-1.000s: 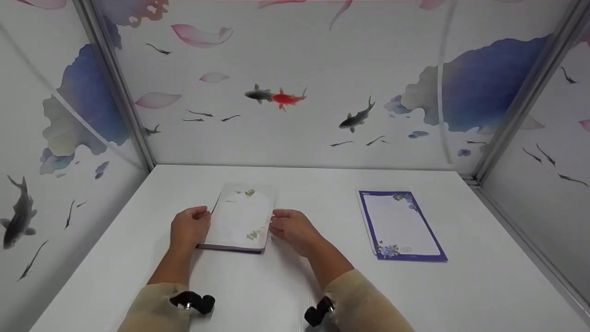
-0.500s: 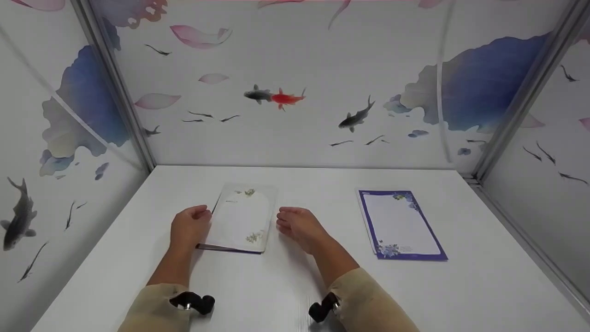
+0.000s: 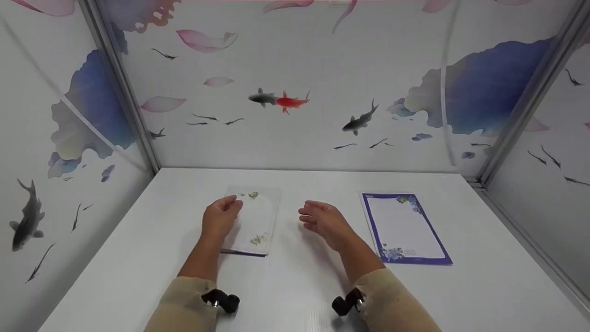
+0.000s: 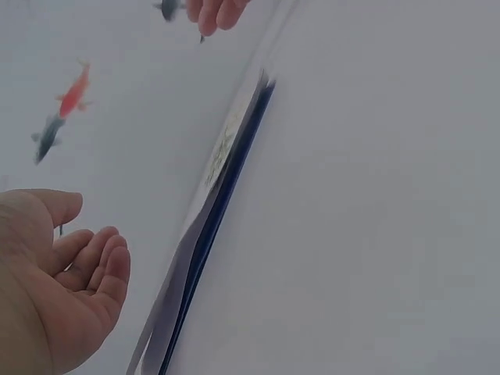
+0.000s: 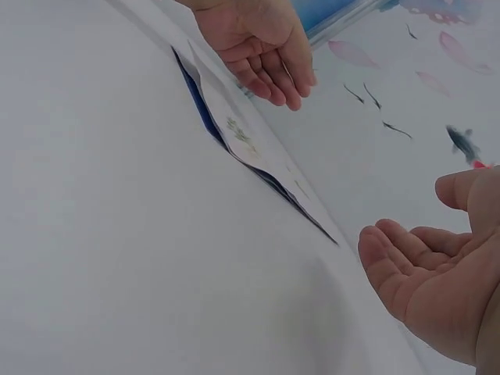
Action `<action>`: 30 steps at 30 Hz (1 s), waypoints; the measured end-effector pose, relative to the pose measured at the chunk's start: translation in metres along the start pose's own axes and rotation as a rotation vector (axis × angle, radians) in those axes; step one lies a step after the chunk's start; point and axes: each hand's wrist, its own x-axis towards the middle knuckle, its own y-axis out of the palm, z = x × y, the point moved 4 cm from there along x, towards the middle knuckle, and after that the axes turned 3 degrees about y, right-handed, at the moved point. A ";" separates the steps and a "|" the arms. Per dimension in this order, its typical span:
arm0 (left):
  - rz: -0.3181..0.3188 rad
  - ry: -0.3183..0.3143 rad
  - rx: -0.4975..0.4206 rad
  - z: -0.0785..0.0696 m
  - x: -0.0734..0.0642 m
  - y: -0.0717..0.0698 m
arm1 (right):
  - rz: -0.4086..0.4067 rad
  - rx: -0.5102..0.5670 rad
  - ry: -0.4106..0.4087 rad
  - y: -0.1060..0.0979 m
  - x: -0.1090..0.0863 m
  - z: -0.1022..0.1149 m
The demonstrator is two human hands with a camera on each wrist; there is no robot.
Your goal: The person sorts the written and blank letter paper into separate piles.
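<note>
On the left of the table lies a thin stack of letter paper [image 3: 256, 223], white with green floral corners on its top sheet. A dark blue layer [image 4: 223, 199] shows under it at the near edge, where the sheets bow slightly apart. My left hand [image 3: 220, 219] hovers over the stack's left side, fingers loosely curled and holding nothing, and hides that edge. To the right of the stack my right hand [image 3: 325, 223] hangs above the table, palm turned inward, its fingers relaxed with nothing in them. Both palms also show in the right wrist view.
Farther right lies a second stack of letter paper [image 3: 408, 228] with a purple border and blue flowers. The white table [image 3: 286, 295] is enclosed by printed panels [image 3: 295, 143] at the back and sides, joined by metal posts.
My right hand has left the stack's right edge and moved right. My left hand has come off the left edge and shifted right, over the stack. The papers stay in place.
</note>
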 end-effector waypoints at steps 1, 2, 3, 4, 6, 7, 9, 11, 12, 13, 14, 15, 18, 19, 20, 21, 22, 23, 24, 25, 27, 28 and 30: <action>0.008 0.013 -0.005 -0.002 0.000 0.007 | -0.010 0.002 -0.003 -0.008 0.000 0.001; 0.017 0.029 -0.017 -0.004 -0.001 0.014 | -0.022 0.002 -0.004 -0.016 -0.001 0.001; 0.026 0.044 -0.024 -0.007 -0.001 0.021 | -0.034 0.001 -0.005 -0.024 -0.001 0.002; 0.036 0.061 -0.031 -0.010 -0.002 0.028 | -0.045 -0.001 -0.008 -0.032 -0.002 0.002; 0.054 0.086 -0.050 -0.015 -0.004 0.043 | -0.066 -0.007 -0.013 -0.047 -0.003 0.004; 0.062 0.099 -0.059 -0.017 -0.005 0.051 | -0.076 -0.012 -0.014 -0.055 -0.004 0.006; 0.078 0.106 -0.076 -0.022 -0.007 0.066 | -0.089 -0.027 -0.015 -0.070 -0.006 0.008; 0.089 0.106 -0.094 -0.027 -0.009 0.082 | -0.094 -0.037 -0.018 -0.084 -0.009 0.010; 0.093 0.110 -0.102 -0.029 -0.009 0.089 | -0.096 -0.041 -0.020 -0.091 -0.010 0.011; 0.096 0.109 -0.111 -0.032 -0.010 0.096 | -0.097 -0.046 -0.023 -0.098 -0.012 0.012; 0.100 0.108 -0.123 -0.034 -0.010 0.103 | -0.100 -0.051 -0.026 -0.105 -0.013 0.013; 0.105 0.114 -0.133 -0.037 -0.011 0.110 | -0.107 -0.059 -0.027 -0.111 -0.015 0.013; 0.130 0.121 -0.152 -0.044 -0.013 0.128 | -0.128 -0.071 -0.028 -0.127 -0.018 0.013; 0.139 0.124 -0.152 -0.046 -0.014 0.133 | -0.134 -0.074 -0.025 -0.131 -0.019 0.013; 0.150 0.130 -0.148 -0.048 -0.016 0.136 | -0.138 -0.071 -0.021 -0.134 -0.020 0.012; 0.159 0.141 -0.143 -0.050 -0.017 0.139 | -0.141 -0.071 -0.017 -0.136 -0.021 0.012; 0.165 0.149 -0.134 -0.051 -0.019 0.141 | -0.143 -0.065 -0.015 -0.137 -0.021 0.012; 0.169 0.160 -0.126 -0.053 -0.021 0.142 | -0.144 -0.059 -0.015 -0.138 -0.022 0.012; 0.172 0.173 -0.116 -0.054 -0.022 0.143 | -0.148 -0.059 -0.013 -0.138 -0.022 0.012; 0.172 0.189 -0.102 -0.056 -0.023 0.142 | -0.152 -0.061 -0.014 -0.139 -0.022 0.013; 0.170 0.227 -0.066 -0.060 -0.026 0.139 | -0.164 -0.072 -0.018 -0.138 -0.023 0.014; 0.169 0.252 -0.038 -0.062 -0.026 0.137 | -0.172 -0.090 -0.023 -0.138 -0.023 0.015; 0.171 0.314 0.042 -0.066 -0.028 0.134 | -0.200 -0.152 -0.021 -0.137 -0.025 0.017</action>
